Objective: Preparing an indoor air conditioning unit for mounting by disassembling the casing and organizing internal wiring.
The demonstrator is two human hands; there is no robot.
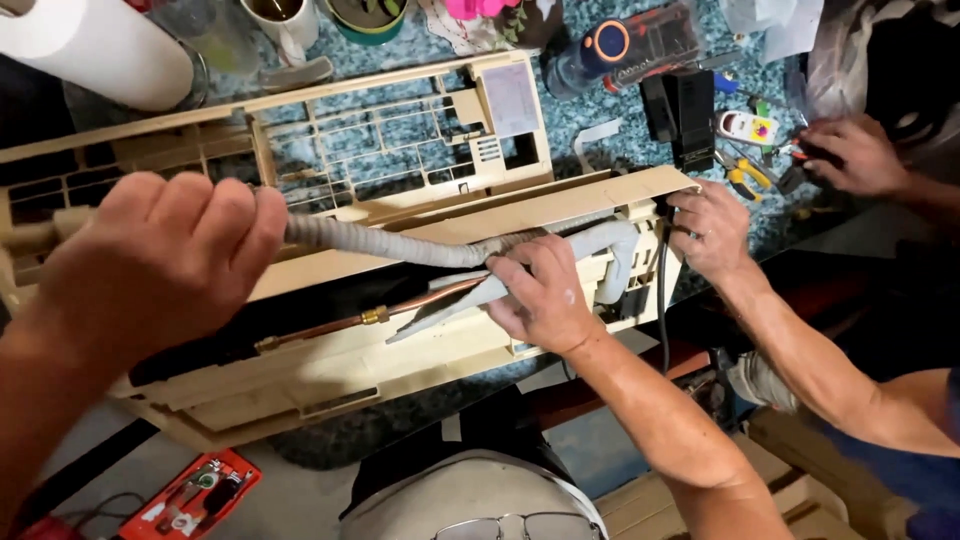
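Up close, the left hand [165, 265] is balled in a fist, fingers pressed together and wrapped around the grey wrapped hose [400, 243]. The hose runs rightward across the yellowed air-conditioner casing [300, 385]. The right hand is out of view. The casing lies open and stripped. A copper pipe [430, 298] with its brass fitting [375, 316] already lies bare, while the hose is still fully wrapped. A co-worker's hand [545, 295] curls over the hose's far end, and a second one [710, 230] grips the casing's corner beside a black cable [662, 300]. Down on the floor sits a red tool case [190, 492]. Farther off, the loose front grille [400, 130] rests on a speckled blue-green table [600, 110]. The table is crowded with pliers [745, 175], a paper roll [95, 45] and a mug [285, 20].
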